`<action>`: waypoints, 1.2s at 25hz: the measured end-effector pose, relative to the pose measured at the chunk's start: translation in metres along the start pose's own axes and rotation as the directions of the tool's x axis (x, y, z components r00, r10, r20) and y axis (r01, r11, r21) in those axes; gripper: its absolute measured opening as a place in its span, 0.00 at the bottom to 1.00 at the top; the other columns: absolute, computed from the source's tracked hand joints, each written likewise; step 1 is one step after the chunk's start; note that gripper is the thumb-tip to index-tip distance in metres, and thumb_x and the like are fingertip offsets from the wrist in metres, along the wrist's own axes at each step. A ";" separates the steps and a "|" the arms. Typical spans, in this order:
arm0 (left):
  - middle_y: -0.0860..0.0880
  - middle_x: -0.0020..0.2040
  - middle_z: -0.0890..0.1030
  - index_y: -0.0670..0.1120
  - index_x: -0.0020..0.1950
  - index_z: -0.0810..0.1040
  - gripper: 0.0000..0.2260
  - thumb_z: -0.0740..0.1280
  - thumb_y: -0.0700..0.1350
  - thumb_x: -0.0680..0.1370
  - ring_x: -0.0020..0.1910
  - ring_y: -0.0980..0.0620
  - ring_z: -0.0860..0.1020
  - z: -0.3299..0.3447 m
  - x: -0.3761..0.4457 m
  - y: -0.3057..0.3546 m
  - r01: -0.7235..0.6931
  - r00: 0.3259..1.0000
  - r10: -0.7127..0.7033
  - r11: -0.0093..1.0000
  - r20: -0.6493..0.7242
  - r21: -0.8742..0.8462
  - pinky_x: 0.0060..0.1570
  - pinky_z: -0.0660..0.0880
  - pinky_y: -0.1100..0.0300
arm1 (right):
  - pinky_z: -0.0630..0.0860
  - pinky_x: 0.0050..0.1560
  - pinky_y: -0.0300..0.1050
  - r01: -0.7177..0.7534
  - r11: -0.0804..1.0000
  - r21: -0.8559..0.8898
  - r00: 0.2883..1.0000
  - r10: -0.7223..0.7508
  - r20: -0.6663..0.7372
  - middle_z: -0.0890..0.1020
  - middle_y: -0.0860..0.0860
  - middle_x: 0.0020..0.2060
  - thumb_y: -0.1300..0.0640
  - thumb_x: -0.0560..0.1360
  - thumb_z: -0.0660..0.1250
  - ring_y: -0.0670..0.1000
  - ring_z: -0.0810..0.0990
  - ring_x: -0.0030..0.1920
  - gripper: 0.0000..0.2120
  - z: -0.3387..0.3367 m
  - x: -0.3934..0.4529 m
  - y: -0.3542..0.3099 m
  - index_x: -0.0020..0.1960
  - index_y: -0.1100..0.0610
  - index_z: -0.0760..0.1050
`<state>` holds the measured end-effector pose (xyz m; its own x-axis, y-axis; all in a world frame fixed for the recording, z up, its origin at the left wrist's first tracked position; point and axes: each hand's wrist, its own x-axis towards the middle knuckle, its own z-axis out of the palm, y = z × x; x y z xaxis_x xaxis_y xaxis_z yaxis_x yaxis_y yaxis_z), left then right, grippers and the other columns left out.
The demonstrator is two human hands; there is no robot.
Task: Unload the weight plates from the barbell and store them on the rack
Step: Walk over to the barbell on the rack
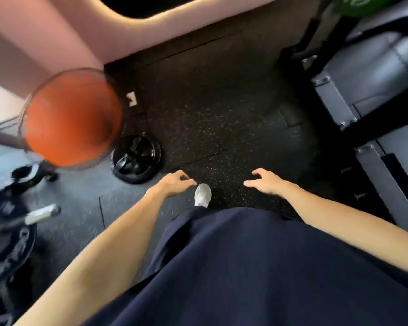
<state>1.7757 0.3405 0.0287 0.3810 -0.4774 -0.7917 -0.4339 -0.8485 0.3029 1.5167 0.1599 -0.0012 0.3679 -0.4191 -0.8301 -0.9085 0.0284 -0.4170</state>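
Head view: both hands (222,184) seemingly empty.

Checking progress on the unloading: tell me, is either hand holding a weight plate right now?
No, the left hand and right hand both hang empty over the floor, fingers loosely curled.

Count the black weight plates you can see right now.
2 clear ones: one black plate lies flat on the floor beside the orange fan; another plate sits at the left edge below a steel bar end. Blurred dark shapes left may hide more.
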 end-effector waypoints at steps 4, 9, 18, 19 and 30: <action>0.46 0.59 0.78 0.52 0.62 0.75 0.24 0.67 0.64 0.71 0.52 0.49 0.76 -0.050 0.047 0.034 -0.215 0.975 0.189 0.938 0.119 0.271 0.51 0.73 0.56 | 0.70 0.64 0.53 -0.087 0.969 0.233 0.982 0.122 -0.144 0.69 0.55 0.69 0.40 0.72 0.68 0.55 0.74 0.62 0.34 0.016 -0.007 -0.015 0.73 0.50 0.63; 0.45 0.63 0.76 0.53 0.64 0.73 0.26 0.66 0.65 0.72 0.57 0.47 0.75 -0.069 0.082 0.096 -0.444 0.890 0.316 0.763 0.327 0.470 0.55 0.72 0.53 | 0.68 0.55 0.46 -0.100 0.853 0.512 0.928 0.266 -0.261 0.69 0.57 0.68 0.42 0.72 0.68 0.52 0.74 0.54 0.35 0.040 -0.035 -0.003 0.74 0.54 0.61; 0.47 0.58 0.78 0.53 0.59 0.74 0.19 0.67 0.61 0.73 0.40 0.60 0.75 0.016 0.067 0.194 -0.693 0.720 0.405 0.461 0.564 0.554 0.38 0.69 0.64 | 0.69 0.64 0.51 -0.086 0.605 0.792 0.775 0.541 -0.328 0.65 0.57 0.70 0.42 0.71 0.69 0.58 0.72 0.65 0.35 0.097 -0.127 0.054 0.73 0.51 0.62; 0.47 0.59 0.78 0.53 0.59 0.73 0.20 0.68 0.61 0.73 0.41 0.60 0.75 0.022 0.065 0.202 -0.701 0.713 0.406 0.448 0.572 0.555 0.39 0.69 0.64 | 0.69 0.65 0.51 -0.085 0.590 0.803 0.759 0.561 -0.332 0.65 0.57 0.70 0.42 0.71 0.68 0.58 0.71 0.66 0.35 0.102 -0.135 0.059 0.73 0.51 0.62; 0.45 0.65 0.74 0.55 0.66 0.71 0.30 0.68 0.66 0.68 0.62 0.48 0.73 0.010 -0.013 0.400 -0.879 0.458 0.717 0.280 0.525 0.385 0.59 0.70 0.54 | 0.65 0.70 0.57 0.057 0.633 0.772 0.513 0.644 -0.567 0.62 0.54 0.73 0.40 0.70 0.67 0.58 0.65 0.71 0.37 -0.008 -0.224 0.077 0.75 0.45 0.57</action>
<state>1.5890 0.0099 0.1551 -0.5651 -0.7077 -0.4241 -0.7710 0.2700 0.5768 1.3623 0.2485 0.1557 -0.5089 -0.7113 -0.4848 -0.4015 0.6943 -0.5973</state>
